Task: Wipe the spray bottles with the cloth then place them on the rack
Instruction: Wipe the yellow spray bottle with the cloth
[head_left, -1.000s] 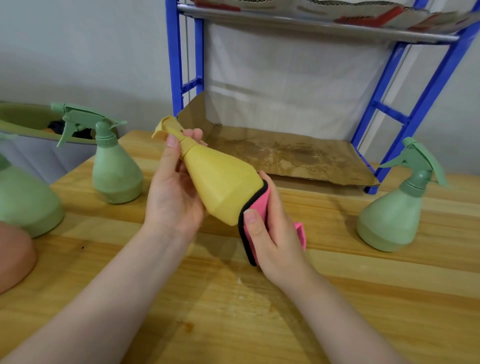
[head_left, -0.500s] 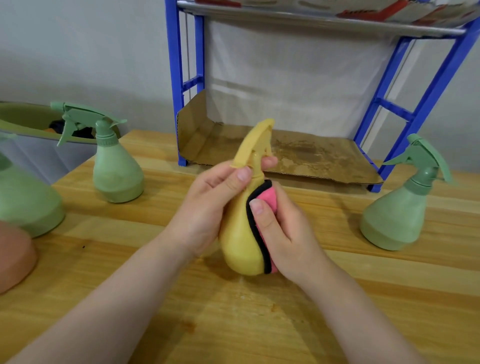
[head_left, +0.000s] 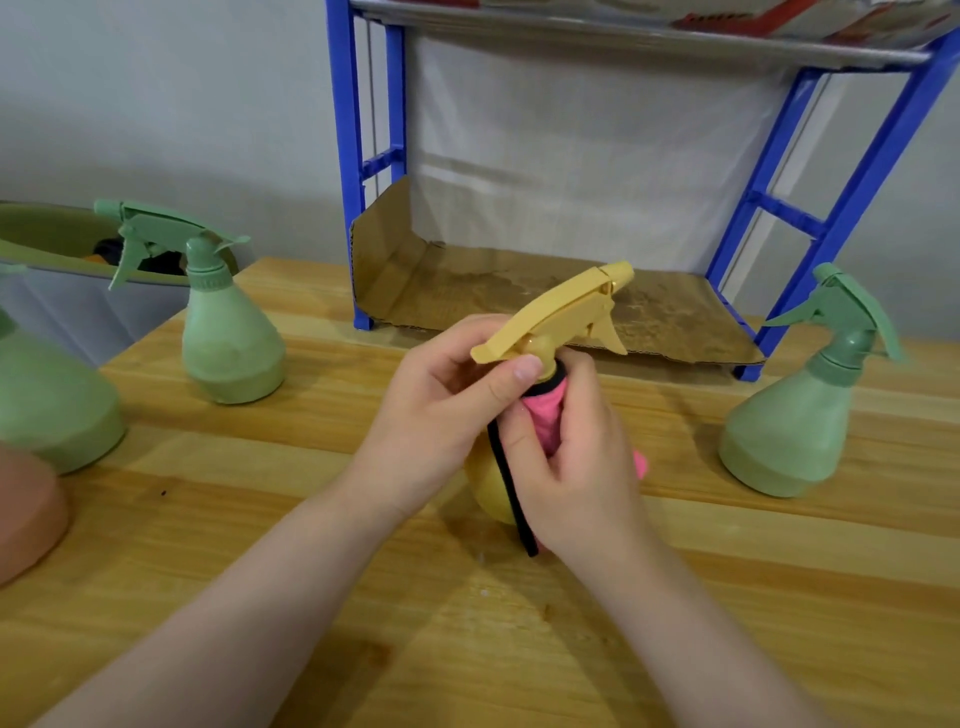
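Yellow bottle (head_left: 558, 317) at frame centre, upright, above the table (head_left: 727, 597), nozzle pointing upper right. Left hand (head_left: 441, 410) grips its neck, thumb just under the trigger head. Right hand (head_left: 571, 457) clenches the pink cloth (head_left: 543, 421) around the neck and upper body; black edging hangs down the bottle's front. Rack (head_left: 358, 208) behind, top centre, cardboard (head_left: 519, 291) on its bottom shelf. Green bottles stand on the table: one centre left (head_left: 228, 332), one centre right (head_left: 800, 415), another cut off at far left (head_left: 47, 400). Basin (head_left: 52, 239) upper left.
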